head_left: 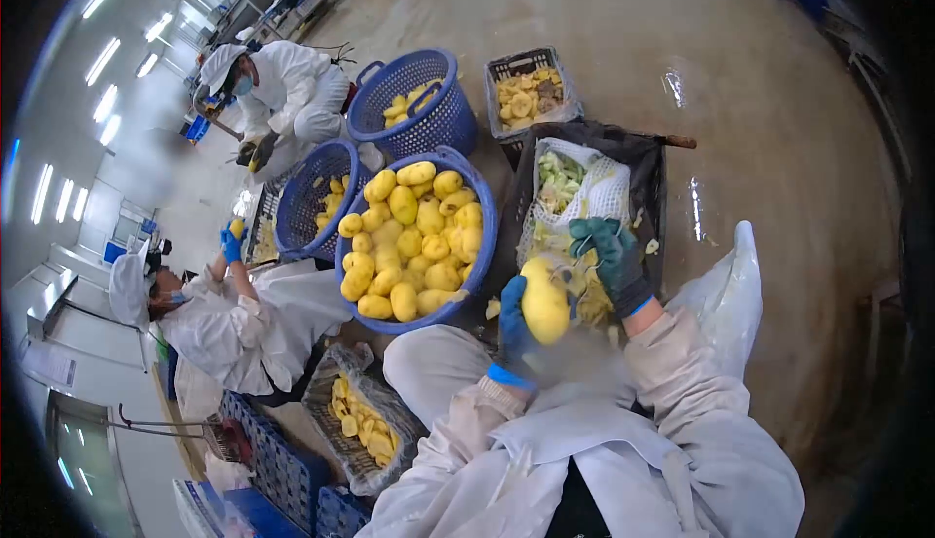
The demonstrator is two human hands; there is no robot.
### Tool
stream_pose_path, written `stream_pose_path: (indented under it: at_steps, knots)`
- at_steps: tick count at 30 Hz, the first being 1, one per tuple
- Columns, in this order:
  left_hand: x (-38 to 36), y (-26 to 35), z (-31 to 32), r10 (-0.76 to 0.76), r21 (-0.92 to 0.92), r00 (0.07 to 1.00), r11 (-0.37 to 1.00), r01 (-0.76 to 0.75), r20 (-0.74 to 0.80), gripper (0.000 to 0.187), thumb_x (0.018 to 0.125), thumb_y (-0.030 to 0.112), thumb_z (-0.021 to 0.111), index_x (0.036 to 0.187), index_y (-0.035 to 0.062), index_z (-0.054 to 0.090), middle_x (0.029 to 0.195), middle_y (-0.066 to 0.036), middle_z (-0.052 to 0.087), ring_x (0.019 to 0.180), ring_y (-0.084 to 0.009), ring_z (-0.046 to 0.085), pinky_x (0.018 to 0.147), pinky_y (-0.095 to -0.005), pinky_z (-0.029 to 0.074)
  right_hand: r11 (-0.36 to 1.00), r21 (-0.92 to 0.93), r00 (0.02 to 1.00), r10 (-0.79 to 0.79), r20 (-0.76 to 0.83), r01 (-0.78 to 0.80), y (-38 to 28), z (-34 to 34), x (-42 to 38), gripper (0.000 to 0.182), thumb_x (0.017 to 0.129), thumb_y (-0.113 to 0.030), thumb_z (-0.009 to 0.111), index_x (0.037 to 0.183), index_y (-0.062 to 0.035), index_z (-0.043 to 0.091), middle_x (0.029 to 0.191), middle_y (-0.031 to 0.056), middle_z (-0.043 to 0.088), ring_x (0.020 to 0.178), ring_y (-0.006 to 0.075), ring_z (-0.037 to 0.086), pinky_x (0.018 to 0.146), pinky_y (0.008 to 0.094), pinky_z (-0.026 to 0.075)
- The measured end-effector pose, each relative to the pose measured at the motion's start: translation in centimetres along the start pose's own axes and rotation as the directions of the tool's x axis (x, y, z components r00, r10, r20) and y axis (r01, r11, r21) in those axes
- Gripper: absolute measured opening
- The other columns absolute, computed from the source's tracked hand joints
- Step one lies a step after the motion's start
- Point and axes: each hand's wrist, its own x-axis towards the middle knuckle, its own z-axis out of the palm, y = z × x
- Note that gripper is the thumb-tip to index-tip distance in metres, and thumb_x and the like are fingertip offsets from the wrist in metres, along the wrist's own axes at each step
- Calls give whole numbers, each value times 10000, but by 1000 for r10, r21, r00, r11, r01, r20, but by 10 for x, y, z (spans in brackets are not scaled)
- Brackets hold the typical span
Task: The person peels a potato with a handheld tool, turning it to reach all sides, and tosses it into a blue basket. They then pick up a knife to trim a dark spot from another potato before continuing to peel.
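A large yellow potato (545, 306) is in my left hand (513, 322), whose blue-gloved fingers wrap around its left side. Close to its upper right is my right hand (614, 260) in a dark green glove, fingers curled; whatever they grip is hidden. Both hands are above a black-lined crate (651, 187) holding peelings (592, 290), a white mesh net (596, 183) and pale green scraps (558, 180). Left of my hands stands a blue basket (489, 236) heaped with yellow potatoes (409, 243).
Two co-workers in white, one crouching (292, 85) and one seated (229, 329), are at the left. More blue baskets (419, 134) with potatoes stand behind. A crate of cut pieces (531, 90) lies farther back; another lined crate (365, 431) is beside my left knee. The floor (760, 100) looks wet.
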Motion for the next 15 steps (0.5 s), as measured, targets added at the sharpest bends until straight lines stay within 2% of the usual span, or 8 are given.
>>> stream_pose_path:
  at_steps: [2,3,4,6,8,10,12,15]
  knots:
    - [5,-3,-6,24,-29,1000,999,-24,19,467,876,413,474,1201,80,508,1091,-115,595,962,-265,593,824,-398,507,879,428,970,244,-21,-212,-9,-2,-1,249,906,-194,503,973,9,632,978,96,643,843,198,609,789,304,479]
    - [8,2,-4,-40,46,998,998,37,50,462,881,418,466,1200,87,510,1098,-109,595,956,-261,597,810,-398,512,930,-176,946,-315,79,324,4,2,-7,229,916,-168,477,986,-18,635,990,88,641,876,205,601,810,307,466]
    - [5,-3,7,-31,44,999,999,30,17,452,888,399,458,1204,80,507,1116,-117,591,963,-269,594,823,-394,507,922,312,964,172,204,-230,-14,11,-14,263,918,-167,469,1056,1,618,967,90,633,859,159,587,810,306,461]
    - [8,-7,15,-45,-44,999,998,46,29,426,900,349,448,1213,65,504,1144,-130,583,983,-270,590,851,-391,498,979,21,976,-204,80,203,22,-6,2,220,907,-151,481,996,-7,622,902,66,622,799,165,583,739,284,473]
    - [3,-7,30,-50,-92,994,995,40,-102,396,863,343,512,1155,77,530,1071,-108,594,977,-246,575,852,-395,482,764,602,951,309,-25,-232,12,-30,13,243,936,-205,463,985,-15,606,891,60,621,756,140,581,714,275,477]
    - [5,-10,36,-37,-32,998,999,35,-42,399,858,349,521,1159,88,530,1082,-116,592,985,-251,573,857,-395,480,988,-100,992,-121,-46,116,3,-22,7,258,941,-215,463,977,-5,611,894,58,621,743,132,582,722,270,473]
    - [6,-10,33,-71,6,997,997,71,24,403,857,352,523,1165,91,528,1096,-121,588,994,-256,569,867,-396,475,819,496,957,258,130,-289,-26,1,1,288,952,-218,431,999,-1,614,894,63,620,735,139,584,733,274,468]
    - [1,-11,36,-139,-32,986,990,136,-89,433,872,358,506,1193,67,506,1132,-137,571,1007,-278,565,874,-394,472,936,345,986,114,-118,-67,3,-32,17,330,957,-276,438,960,-6,628,839,58,613,726,124,571,725,268,458]
